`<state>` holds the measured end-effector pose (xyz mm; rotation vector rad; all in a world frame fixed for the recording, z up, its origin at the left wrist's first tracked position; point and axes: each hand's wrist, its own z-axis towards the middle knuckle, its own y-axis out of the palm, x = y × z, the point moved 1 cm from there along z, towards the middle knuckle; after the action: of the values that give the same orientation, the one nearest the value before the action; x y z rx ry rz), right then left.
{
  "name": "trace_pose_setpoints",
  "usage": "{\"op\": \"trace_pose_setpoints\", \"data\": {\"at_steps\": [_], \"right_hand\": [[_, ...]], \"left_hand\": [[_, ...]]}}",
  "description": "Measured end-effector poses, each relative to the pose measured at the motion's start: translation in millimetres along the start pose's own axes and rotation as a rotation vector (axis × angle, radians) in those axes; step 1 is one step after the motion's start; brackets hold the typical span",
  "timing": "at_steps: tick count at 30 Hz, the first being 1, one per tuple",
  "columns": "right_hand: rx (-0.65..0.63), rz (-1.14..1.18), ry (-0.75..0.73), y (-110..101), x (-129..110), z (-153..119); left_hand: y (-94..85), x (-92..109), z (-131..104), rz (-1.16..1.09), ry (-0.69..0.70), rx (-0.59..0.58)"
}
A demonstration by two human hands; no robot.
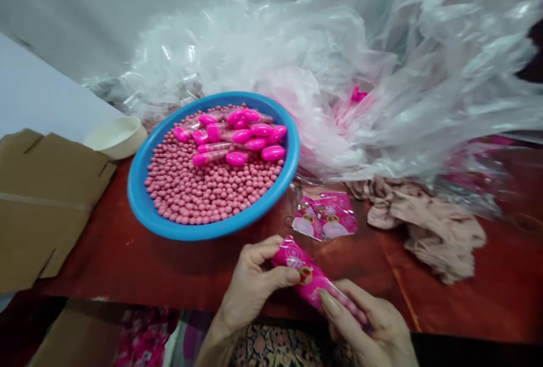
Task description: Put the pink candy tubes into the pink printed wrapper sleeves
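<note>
Both my hands are closed around a candy tube (293, 255) with a shiny pink printed sleeve, held aslant above the front of the table. My left hand (250, 282) pinches its upper left end, thumb lying on the print. The lower right end, where pink balls show through clear plastic, is gripped by my right hand (373, 322). Just beyond lie flat pink printed sleeves (337, 215). To the left stands a blue basin (186, 232) filled with pink balls (212, 194); several clear tubes with bright pink caps (240, 136) rest on top of them.
Crumpled clear plastic bags (331, 44) are heaped along the back. A beige cloth (436, 223) lies on the red table (169, 271) at right. On the left are a cardboard box (46, 197) and a cream bowl (121, 138). Pink packets (146, 333) sit below the table edge.
</note>
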<state>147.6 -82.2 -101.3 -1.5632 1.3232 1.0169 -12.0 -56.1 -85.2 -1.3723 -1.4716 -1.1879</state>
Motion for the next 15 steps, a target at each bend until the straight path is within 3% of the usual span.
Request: {"op": "trace_pose_setpoints", "data": {"at_steps": [12, 15], "right_hand": [[-0.064, 0.156, 0.082, -4.1, -9.8, -4.6], [-0.061, 0.164, 0.093, -4.0, -9.9, -5.5]], "left_hand": [[7.3, -4.9, -3.3, -0.019, 0.01, 0.08], [9.2, -4.9, -4.0, -0.178, -0.046, 0.092]]}}
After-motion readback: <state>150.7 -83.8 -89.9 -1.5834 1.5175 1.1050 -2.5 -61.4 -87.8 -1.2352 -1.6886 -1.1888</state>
